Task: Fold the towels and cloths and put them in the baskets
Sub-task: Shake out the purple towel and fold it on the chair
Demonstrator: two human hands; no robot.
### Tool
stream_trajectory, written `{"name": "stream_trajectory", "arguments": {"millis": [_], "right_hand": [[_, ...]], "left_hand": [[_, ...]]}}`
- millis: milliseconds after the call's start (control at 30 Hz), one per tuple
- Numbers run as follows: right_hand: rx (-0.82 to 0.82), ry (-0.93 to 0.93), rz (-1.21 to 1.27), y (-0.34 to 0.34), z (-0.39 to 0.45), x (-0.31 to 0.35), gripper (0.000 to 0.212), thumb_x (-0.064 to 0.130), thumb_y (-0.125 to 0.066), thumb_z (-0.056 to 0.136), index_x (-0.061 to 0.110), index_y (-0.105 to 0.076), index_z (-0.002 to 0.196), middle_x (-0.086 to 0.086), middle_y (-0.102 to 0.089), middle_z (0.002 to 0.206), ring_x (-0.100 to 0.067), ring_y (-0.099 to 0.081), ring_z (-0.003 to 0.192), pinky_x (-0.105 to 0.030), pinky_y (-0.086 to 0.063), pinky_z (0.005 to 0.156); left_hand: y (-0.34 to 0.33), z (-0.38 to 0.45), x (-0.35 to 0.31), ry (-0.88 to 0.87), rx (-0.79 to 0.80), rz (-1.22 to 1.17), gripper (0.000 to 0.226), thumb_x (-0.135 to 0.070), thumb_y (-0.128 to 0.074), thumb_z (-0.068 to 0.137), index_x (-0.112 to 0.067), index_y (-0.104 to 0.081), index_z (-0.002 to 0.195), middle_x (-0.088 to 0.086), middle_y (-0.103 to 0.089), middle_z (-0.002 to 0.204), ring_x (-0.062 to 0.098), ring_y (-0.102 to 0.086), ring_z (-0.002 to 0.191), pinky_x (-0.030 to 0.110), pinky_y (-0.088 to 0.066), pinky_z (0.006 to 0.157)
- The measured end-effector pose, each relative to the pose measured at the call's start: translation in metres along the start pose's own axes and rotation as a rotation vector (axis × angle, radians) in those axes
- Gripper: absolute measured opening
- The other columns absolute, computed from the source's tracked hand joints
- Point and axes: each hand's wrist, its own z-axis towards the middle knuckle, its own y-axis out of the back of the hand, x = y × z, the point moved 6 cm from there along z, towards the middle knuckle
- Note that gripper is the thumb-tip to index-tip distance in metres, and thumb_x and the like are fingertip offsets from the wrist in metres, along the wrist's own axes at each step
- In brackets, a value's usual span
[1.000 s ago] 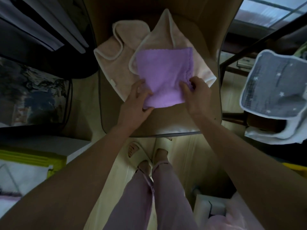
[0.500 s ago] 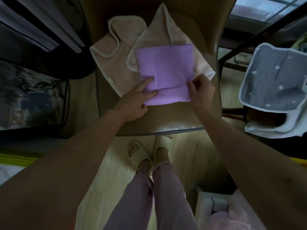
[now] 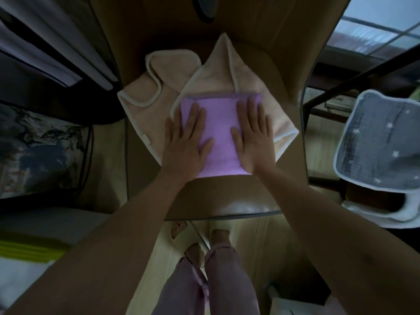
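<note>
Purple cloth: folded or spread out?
Folded. The purple cloth shows a layered far edge, both flat hands pressing it.

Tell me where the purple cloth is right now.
The purple cloth lies mid-frame in the head view on the brown seat, partly atop the beige towel, with the left hand and right hand pressing flat on it.

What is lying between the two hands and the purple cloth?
Nothing visible: the left hand and the right hand press flat, directly on the folded purple terry cloth, which lies on the beige towel.
</note>
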Motion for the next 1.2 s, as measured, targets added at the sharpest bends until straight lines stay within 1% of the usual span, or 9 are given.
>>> {"name": "stream_trajectory", "arguments": {"millis": [100,200,300,400,500,667,967,1100,1200], "right_hand": [[-0.015,-0.091,0.136,0.010,0.005,0.003,0.066,0.049,-0.023,0.099,0.020,0.000,0.154,-0.002,0.007,0.161,-0.021,0.005,0.148,-0.038,-0.001,0.121],[-0.176,-0.287,0.311,0.039,-0.013,0.002,0.062,0.040,-0.040,0.099,0.009,-0.022,0.150,-0.012,-0.025,0.155,-0.023,-0.024,0.141,-0.029,-0.018,0.114],[-0.134,-0.588,0.517,0.049,-0.033,-0.010,0.031,0.041,-0.049,0.096,0.016,-0.047,0.116,-0.006,-0.058,0.107,-0.023,-0.057,0.099,-0.035,-0.048,0.084],[0.026,-0.719,0.706,0.046,-0.029,-0.010,0.026,0.040,-0.053,0.095,0.017,-0.046,0.103,0.004,-0.054,0.091,-0.015,-0.054,0.081,-0.023,-0.041,0.060],[0.174,-0.731,0.738,0.048,-0.020,-0.007,0.031,0.043,-0.051,0.095,0.017,-0.042,0.110,0.004,-0.053,0.095,-0.009,-0.051,0.079,-0.024,-0.038,0.059],[0.282,-0.790,0.903,0.054,-0.023,0.011,0.040,0.041,-0.054,0.094,0.014,-0.045,0.122,-0.001,-0.057,0.113,-0.020,-0.057,0.100,-0.035,-0.047,0.082],[0.316,-0.432,0.836,0.072,-0.025,0.114,0.027,0.035,-0.053,0.096,0.015,-0.047,0.113,0.000,-0.056,0.099,-0.019,-0.056,0.093,-0.026,-0.045,0.072],[0.442,-0.294,0.740,0.047,-0.029,0.184,0.037,0.021,-0.052,0.098,0.004,-0.045,0.130,-0.006,-0.054,0.117,-0.021,-0.051,0.107,-0.013,-0.041,0.076],[0.574,-0.243,0.692,0.013,-0.051,0.240,0.039,0.010,-0.053,0.094,0.000,-0.044,0.130,-0.018,-0.053,0.121,-0.033,-0.051,0.113,-0.039,-0.043,0.095]], "left_hand": [[0.006,0.003,-0.006,0.017,-0.020,-0.041,0.073,-0.060,-0.014,0.095,-0.016,-0.008,0.153,0.010,-0.003,0.161,0.036,-0.007,0.146,0.050,-0.011,0.118],[0.023,-0.009,-0.010,0.181,-0.153,-0.297,0.064,-0.048,-0.030,0.098,-0.012,-0.021,0.150,0.017,-0.024,0.154,0.031,-0.033,0.137,0.041,-0.030,0.111],[0.032,-0.023,-0.009,0.477,-0.243,-0.784,0.038,-0.037,-0.039,0.100,-0.012,-0.048,0.127,0.003,-0.057,0.116,0.009,-0.053,0.103,0.032,-0.042,0.090],[0.030,-0.019,-0.007,0.647,-0.178,-0.924,0.030,-0.036,-0.042,0.100,-0.010,-0.055,0.109,-0.002,-0.058,0.093,0.010,-0.055,0.085,0.031,-0.042,0.077],[0.030,-0.010,-0.004,0.733,-0.094,-0.977,0.041,-0.041,-0.044,0.099,-0.012,-0.053,0.126,-0.001,-0.060,0.114,0.016,-0.057,0.103,0.029,-0.042,0.087],[0.052,-0.007,-0.010,0.788,-0.102,-1.037,0.035,-0.042,-0.044,0.098,-0.014,-0.052,0.118,-0.006,-0.056,0.106,0.011,-0.053,0.094,0.027,-0.038,0.083],[0.096,-0.087,0.048,0.914,-0.354,-0.984,0.037,-0.047,-0.047,0.096,-0.011,-0.054,0.097,0.000,-0.057,0.086,0.016,-0.055,0.077,0.031,-0.045,0.071],[0.111,-0.153,0.094,1.089,-0.440,-0.920,0.034,-0.039,-0.045,0.099,-0.016,-0.038,0.075,-0.003,-0.038,0.065,0.011,-0.038,0.059,0.025,-0.031,0.056],[0.116,-0.217,0.129,1.203,-0.503,-0.894,0.027,-0.035,-0.045,0.099,-0.012,-0.042,0.084,-0.005,-0.039,0.067,0.008,-0.039,0.060,0.022,-0.028,0.052]]}}
